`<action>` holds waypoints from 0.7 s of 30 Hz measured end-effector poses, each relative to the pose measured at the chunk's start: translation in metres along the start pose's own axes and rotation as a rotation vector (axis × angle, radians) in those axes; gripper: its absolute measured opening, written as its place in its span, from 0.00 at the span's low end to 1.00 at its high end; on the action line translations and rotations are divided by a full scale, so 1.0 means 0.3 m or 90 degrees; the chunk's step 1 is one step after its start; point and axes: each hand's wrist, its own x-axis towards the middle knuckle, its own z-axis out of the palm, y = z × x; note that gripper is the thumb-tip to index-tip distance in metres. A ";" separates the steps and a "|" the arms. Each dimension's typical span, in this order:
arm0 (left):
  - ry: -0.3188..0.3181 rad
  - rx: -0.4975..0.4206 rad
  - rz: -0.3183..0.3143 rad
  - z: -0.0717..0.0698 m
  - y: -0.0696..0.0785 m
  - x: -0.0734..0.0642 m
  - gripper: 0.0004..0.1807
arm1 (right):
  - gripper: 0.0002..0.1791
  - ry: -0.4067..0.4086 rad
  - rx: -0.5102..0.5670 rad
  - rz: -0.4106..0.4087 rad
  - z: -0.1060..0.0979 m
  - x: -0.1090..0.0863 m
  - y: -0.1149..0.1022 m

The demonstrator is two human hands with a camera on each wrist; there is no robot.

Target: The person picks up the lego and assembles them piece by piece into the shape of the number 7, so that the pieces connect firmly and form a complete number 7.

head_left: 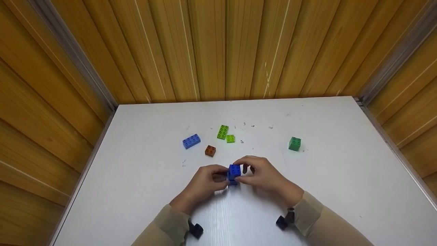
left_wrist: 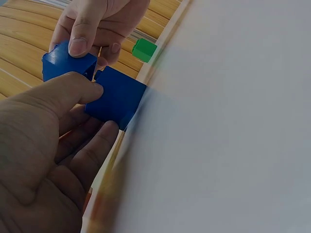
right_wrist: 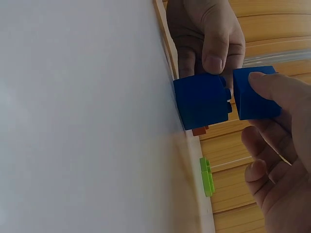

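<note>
Two blue toy building bricks are between the hands near the table's front middle. The left hand [head_left: 205, 181] grips the lower blue brick [left_wrist: 119, 94], which stands on the table with its studs up. Just above it, the right hand [head_left: 264, 174] pinches the upper blue brick [head_left: 235, 169] between thumb and fingers. In the right wrist view a narrow gap shows between the studs of the lower brick [right_wrist: 201, 101] and the underside of the upper brick [right_wrist: 253, 94]. From the head, the upper brick hides most of the lower one.
Beyond the hands on the white table [head_left: 136, 188] lie a long blue brick [head_left: 191, 141], a brown brick [head_left: 210, 150], and two lime green bricks, one long [head_left: 223, 132] and one small [head_left: 230, 138]. A green brick [head_left: 295, 144] stands to the right. Wood-patterned walls [head_left: 225, 51] enclose the table.
</note>
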 end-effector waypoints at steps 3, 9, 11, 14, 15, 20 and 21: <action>0.001 0.000 -0.003 0.000 -0.001 0.000 0.20 | 0.21 -0.007 0.002 -0.002 0.005 0.002 0.001; 0.001 -0.005 0.008 -0.005 -0.005 0.004 0.21 | 0.21 -0.003 -0.005 -0.028 0.010 0.008 0.002; -0.001 -0.008 0.014 -0.005 -0.008 0.006 0.21 | 0.21 0.001 -0.009 -0.032 0.011 0.009 0.003; -0.004 -0.011 0.017 -0.005 -0.011 0.007 0.21 | 0.20 0.002 -0.011 -0.024 0.012 0.008 0.004; -0.004 -0.013 0.018 -0.004 -0.012 0.008 0.21 | 0.20 0.002 -0.011 -0.020 0.013 0.007 0.004; 0.004 -0.014 0.039 -0.003 -0.012 0.007 0.20 | 0.19 -0.001 -0.003 -0.010 0.017 0.006 0.006; 0.008 -0.016 0.046 -0.003 -0.011 0.007 0.19 | 0.19 0.000 -0.003 -0.011 0.017 0.007 0.006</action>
